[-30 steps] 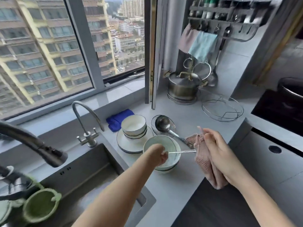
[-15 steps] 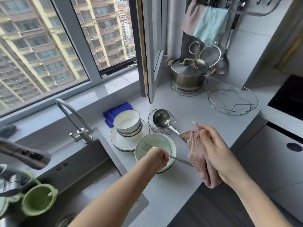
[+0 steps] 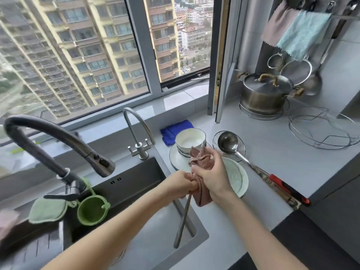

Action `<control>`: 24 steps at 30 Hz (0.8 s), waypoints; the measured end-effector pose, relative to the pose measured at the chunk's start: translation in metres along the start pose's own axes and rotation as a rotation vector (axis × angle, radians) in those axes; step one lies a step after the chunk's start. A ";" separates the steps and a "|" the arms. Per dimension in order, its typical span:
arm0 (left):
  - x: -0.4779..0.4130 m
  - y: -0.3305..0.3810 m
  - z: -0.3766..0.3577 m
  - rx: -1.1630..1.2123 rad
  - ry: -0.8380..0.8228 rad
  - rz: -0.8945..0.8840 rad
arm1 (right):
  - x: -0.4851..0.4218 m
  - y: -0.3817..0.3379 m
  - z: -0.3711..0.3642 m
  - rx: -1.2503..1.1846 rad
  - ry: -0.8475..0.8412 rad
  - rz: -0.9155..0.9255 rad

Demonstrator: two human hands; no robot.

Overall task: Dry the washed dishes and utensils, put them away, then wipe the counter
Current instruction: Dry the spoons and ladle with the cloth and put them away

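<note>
My left hand [image 3: 179, 187] grips a metal fork [image 3: 182, 223] near its upper end, and the handle hangs down over the sink's corner. My right hand [image 3: 211, 172] holds a pink cloth [image 3: 200, 154] bunched around the fork's top end, which hides the tines. Both hands meet above a pale green bowl [image 3: 238, 178] on the grey counter [image 3: 272, 162]. Behind them, white bowls [image 3: 190, 140] are stacked on a plate [image 3: 177, 158]. A steel ladle [image 3: 228, 142] with a red-and-black handle lies on a mesh skimmer [image 3: 215, 141].
The dark sink [image 3: 136, 184] lies at left with two faucets [image 3: 136, 129] and a green strainer [image 3: 92, 211] hung on the big one. A blue cloth [image 3: 175, 128], a lidded pot [image 3: 265, 92], a wire rack [image 3: 321, 131] and the open window sash [image 3: 222, 75] line the back.
My left hand lifted the fork out of the green bowl and turned its handle downward. My right hand moved left with the cloth and closed it around the fork's head.
</note>
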State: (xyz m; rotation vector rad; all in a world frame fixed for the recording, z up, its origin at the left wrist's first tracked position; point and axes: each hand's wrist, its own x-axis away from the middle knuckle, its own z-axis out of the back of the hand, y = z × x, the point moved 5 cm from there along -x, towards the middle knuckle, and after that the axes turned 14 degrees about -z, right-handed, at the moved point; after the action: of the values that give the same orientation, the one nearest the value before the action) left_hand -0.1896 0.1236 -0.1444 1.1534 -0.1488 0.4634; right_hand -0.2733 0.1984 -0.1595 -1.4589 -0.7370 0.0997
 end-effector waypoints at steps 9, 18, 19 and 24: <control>0.082 -0.030 0.068 0.095 -0.037 -0.001 | -0.010 -0.026 -0.034 -0.175 0.199 -0.026; 0.130 -0.067 0.136 0.363 0.485 -0.088 | 0.106 0.018 -0.166 -0.061 -0.596 -0.214; 0.134 -0.070 0.140 0.359 0.512 -0.079 | 0.113 0.020 -0.176 0.013 -0.595 -0.177; 0.159 -0.077 0.173 0.279 0.563 -0.075 | 0.132 0.010 -0.200 0.105 -0.625 -0.063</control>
State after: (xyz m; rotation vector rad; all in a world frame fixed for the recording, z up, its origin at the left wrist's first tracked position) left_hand 0.0072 -0.0139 -0.0838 1.2516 0.4589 0.7395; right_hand -0.0654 0.0921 -0.1041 -1.3044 -1.2611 0.5557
